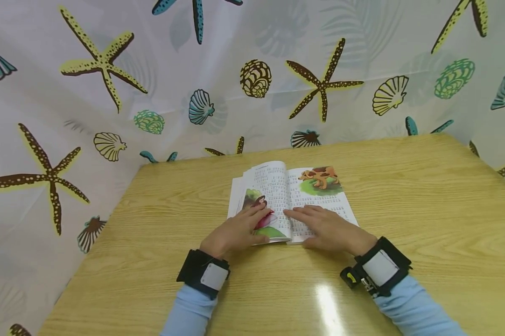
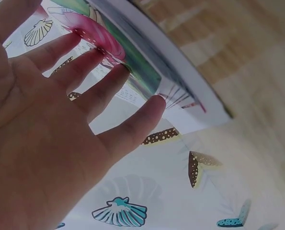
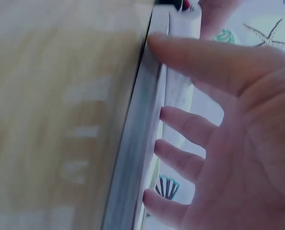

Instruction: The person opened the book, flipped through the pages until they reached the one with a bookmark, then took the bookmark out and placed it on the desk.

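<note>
An illustrated book (image 1: 319, 205) lies open on the wooden table, with a dog picture on its right page and a figure in a pink dress on its left page. My left hand (image 1: 240, 230) rests on the lower part of the left page, fingers spread. In the left wrist view its fingertips touch the picture beside the page edges. Across the lower right page lies my right hand (image 1: 330, 228), fingers extended toward the middle fold. The right wrist view shows the right thumb (image 3: 195, 57) against the book's lower edge and the other fingertips touching the page.
The wooden table (image 1: 164, 200) extends on both sides of the book. Behind it and to the left hangs a white cloth (image 1: 219, 60) printed with starfish and shells. Both wrists wear black straps (image 1: 384, 266).
</note>
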